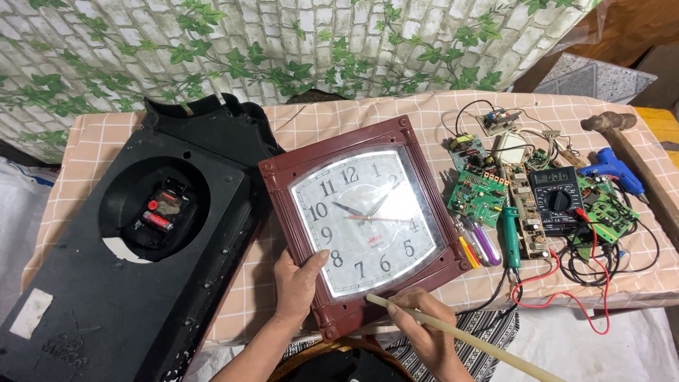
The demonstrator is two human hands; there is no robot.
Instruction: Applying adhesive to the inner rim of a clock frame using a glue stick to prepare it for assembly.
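Well left of the fingers, the black clock back lies face-down with its movement exposed, while the left hand grips the intact maroon wall clock and the right hand pinches a wooden stick touching its lower frame, unopened.

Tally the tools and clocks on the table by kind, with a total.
Clocks: 2 (brown wall clock, black clock back)
Hammer: 1
Blue glue gun: 1
Multimeter: 1
Soldering iron: 1
Screwdrivers: 2
Total: 8
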